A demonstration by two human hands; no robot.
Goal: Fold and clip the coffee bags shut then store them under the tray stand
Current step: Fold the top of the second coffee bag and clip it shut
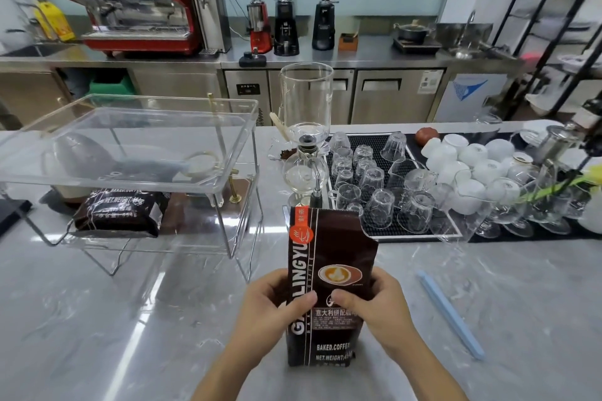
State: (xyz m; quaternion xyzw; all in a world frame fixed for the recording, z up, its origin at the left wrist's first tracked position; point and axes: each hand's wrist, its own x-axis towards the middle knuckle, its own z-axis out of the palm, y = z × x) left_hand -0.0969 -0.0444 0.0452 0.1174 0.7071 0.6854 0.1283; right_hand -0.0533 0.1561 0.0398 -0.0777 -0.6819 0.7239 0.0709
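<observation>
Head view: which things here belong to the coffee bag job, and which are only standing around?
Belong to the job:
upright coffee bag, gripped by left hand and right hand
blue clip
tray stand
stored coffee bag under it

Only standing around:
siphon brewer
upturned glasses
white cups
grinders
espresso machine

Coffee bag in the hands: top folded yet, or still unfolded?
Unfolded. The coffee bag stands upright, top edge straight up, torn at right; left hand and right hand grip its middle.

The upright coffee bag point(329, 270) reads "LINGYU" up its side, "BAKED.COFFEE" and "NET.WEIGHT:" low on its front, with Chinese characters mid-front. The lying coffee bag point(120, 212) shows "NET.WEIGHT:" too; its other print is blurred.
</observation>
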